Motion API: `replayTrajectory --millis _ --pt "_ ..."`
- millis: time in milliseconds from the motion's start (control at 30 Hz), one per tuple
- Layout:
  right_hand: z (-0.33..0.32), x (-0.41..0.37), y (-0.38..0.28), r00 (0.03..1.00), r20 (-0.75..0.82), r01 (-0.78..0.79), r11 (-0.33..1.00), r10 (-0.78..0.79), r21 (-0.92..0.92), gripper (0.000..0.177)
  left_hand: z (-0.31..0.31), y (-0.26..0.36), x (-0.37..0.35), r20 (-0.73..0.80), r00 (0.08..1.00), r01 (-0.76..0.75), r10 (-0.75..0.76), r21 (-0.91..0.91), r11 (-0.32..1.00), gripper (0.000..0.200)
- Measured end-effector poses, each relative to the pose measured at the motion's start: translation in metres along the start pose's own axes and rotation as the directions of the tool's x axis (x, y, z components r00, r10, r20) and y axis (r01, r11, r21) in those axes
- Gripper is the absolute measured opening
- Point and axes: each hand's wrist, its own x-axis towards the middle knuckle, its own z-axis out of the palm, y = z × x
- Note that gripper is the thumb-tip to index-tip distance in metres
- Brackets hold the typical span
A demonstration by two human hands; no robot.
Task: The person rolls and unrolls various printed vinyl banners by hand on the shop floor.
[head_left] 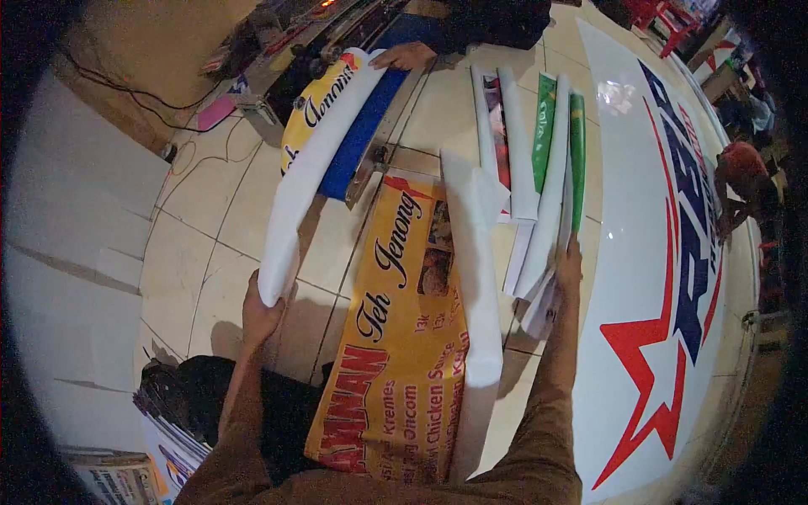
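Two hands — your left hand [264, 310] closed round the white roll's [296, 198] near end, slanting beside the blue panel [364, 135] | your right hand [570, 268] at the green roll's [577, 160] near end — finger opening unclear | yellow banner [396, 311] between your forearms.

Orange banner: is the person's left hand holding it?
No, the left hand grips the end of a white roll, with floor showing between hand and orange banner.

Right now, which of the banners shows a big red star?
The wide white banner at the right, star at its near end; the yellow Teh Jenong banner in the middle shows none.
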Motion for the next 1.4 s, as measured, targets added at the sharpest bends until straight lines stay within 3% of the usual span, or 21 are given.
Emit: replayTrajectory --millis 67,167,267,433,567,733,800,833,900,1000,1067,1133,1200,1267,1333,1367,1400 --pt "0.007 0.054 -0.065 0.959 0.062 -0.269 0.959 0.275 -0.090 0.079 -0.008 0.026 0.001 0.016 0.999 0.031 -0.032 0.038 0.999 0.068" --pt "0.032 0.067 -0.186 0.962 -0.029 -0.271 0.925 0.273 -0.268 0.107 -0.003 0.020 -0.002 0.030 0.995 0.090 -0.093 0.083 0.993 0.071" --pt "0.082 0.105 -0.206 0.971 0.010 -0.227 0.928 0.240 -0.297 0.118 0.001 0.009 -0.002 0.031 0.988 0.147 -0.154 0.163 0.976 0.070" --pt "0.106 0.113 -0.206 0.979 -0.100 -0.204 0.895 0.178 -0.396 0.114 0.007 0.042 -0.003 0.110 0.965 0.201 -0.238 0.273 0.941 0.060" --pt "0.116 0.113 -0.182 0.970 -0.200 -0.206 0.907 0.139 -0.366 0.106 0.000 0.036 -0.009 0.204 0.941 0.214 -0.269 0.257 0.942 0.050" --pt "0.105 0.097 -0.172 0.959 -0.246 -0.224 0.909 0.142 -0.351 0.086 -0.014 0.037 -0.013 0.204 0.955 0.182 -0.216 0.170 0.969 0.049" --pt "0.101 0.081 -0.164 0.956 -0.257 -0.240 0.884 0.143 -0.402 0.083 -0.020 0.046 -0.015 0.164 0.928 0.260 -0.335 0.359 0.896 0.049" --pt "0.098 0.069 -0.163 0.952 -0.260 -0.266 0.853 0.161 -0.449 0.080 -0.024 0.042 -0.016 0.162 0.929 0.261 -0.332 0.346 0.901 0.049" --pt "0.091 0.046 -0.160 0.948 -0.262 -0.286 0.837 0.179 -0.465 0.079 -0.029 0.033 -0.016 0.061 0.988 0.128 -0.139 0.151 0.980 0.049" --pt "0.092 0.011 -0.145 0.937 -0.293 -0.316 0.825 0.193 -0.469 0.077 -0.066 0.036 -0.007 -0.025 0.991 0.128 -0.129 -0.033 0.991 0.050" --pt "0.092 -0.001 -0.149 0.927 -0.322 -0.329 0.829 0.192 -0.452 0.075 -0.105 0.030 -0.005 -0.135 0.984 -0.097 0.120 0.164 0.982 0.052" --pt "0.081 -0.001 -0.173 0.898 -0.283 -0.437 0.771 0.338 -0.463 0.072 -0.140 0.030 -0.010 -0.121 0.965 -0.177 0.231 0.347 0.921 0.053" --pt "0.096 0.029 -0.161 0.891 -0.327 -0.435 0.800 0.316 -0.414 0.073 -0.161 0.059 -0.020 -0.254 0.961 -0.080 0.112 0.136 0.988 0.051" --pt "0.101 0.062 -0.152 0.872 -0.370 -0.452 0.819 0.321 -0.354 0.074 -0.204 0.068 -0.020 -0.220 0.936 -0.160 0.276 0.432 0.888 0.052" --pt "0.086 0.100 -0.149 0.905 -0.306 -0.377 0.890 0.295 -0.257 0.079 -0.244 0.062 -0.022 -0.190 0.935 -0.131 0.301 0.603 0.787 0.053" --pt "0.070 0.125 -0.134 0.902 -0.312 -0.379 0.892 0.297 -0.246 0.079 -0.250 0.067 -0.026 -0.222 0.942 -0.078 0.253 0.587 0.806 0.053" --pt "0.058 0.142 -0.113 0.973 -0.118 -0.219 0.956 0.198 -0.197 0.083 -0.268 0.064 -0.028 -0.190 0.952 -0.065 0.241 0.642 0.764 0.054"
